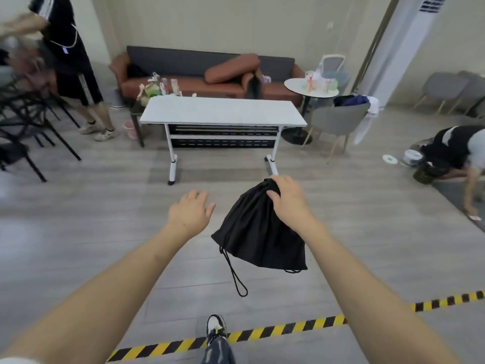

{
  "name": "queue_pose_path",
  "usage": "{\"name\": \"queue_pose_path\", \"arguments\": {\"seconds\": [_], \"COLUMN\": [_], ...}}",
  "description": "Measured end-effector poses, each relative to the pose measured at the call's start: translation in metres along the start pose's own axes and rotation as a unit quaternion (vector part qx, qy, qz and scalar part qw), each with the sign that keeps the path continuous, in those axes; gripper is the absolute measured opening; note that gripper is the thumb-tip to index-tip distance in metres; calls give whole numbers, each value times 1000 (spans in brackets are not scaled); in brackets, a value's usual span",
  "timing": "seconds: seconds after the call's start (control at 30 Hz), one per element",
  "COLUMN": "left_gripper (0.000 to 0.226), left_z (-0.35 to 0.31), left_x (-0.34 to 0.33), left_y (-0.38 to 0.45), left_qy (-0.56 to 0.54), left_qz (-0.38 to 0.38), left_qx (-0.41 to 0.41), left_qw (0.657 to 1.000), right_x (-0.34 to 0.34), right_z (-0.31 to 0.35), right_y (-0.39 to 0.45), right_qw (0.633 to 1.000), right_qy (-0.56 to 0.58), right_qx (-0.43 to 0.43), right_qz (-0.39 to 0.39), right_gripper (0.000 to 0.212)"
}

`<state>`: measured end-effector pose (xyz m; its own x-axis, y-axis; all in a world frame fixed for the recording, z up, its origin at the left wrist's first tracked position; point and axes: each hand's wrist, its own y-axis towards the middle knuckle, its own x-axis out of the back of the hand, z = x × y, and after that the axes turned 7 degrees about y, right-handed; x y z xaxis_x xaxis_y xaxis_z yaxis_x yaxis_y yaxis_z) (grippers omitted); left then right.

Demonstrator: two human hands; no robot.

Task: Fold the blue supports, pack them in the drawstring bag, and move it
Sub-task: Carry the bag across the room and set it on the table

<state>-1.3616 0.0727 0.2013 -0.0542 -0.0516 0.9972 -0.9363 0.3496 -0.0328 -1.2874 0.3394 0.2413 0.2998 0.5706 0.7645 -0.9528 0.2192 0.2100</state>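
The bag (259,232) at frame centre is plain black, and so is its cord (237,278). The floor (91,200) is grey wood-grain planks, crossed at the bottom by yellow-and-black striped tape (262,333). The counter (223,111) is white with a black panel beneath. Behind it, the sofa (183,85) is rust-brown with a dark grey back. The shoe (215,327) at bottom centre is white and black.
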Motion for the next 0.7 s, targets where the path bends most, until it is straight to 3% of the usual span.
{"name": "queue_pose_path", "arguments": {"seconds": [0.47,0.7], "left_gripper": [50,51], "left_z": [29,37], "left_x": [48,52], "left_y": [333,490], "left_qy": [3,12], "left_qz": [-13,-28], "left_qx": [-15,3], "left_qw": [1000,1000], "right_x": [-21,-45], "right_z": [-24,-52], "right_y": [325,496], "right_qw": [999,998], "right_qy": [44,54], "right_qx": [-9,41], "right_qz": [-18,-9], "right_gripper": [39,39]}}
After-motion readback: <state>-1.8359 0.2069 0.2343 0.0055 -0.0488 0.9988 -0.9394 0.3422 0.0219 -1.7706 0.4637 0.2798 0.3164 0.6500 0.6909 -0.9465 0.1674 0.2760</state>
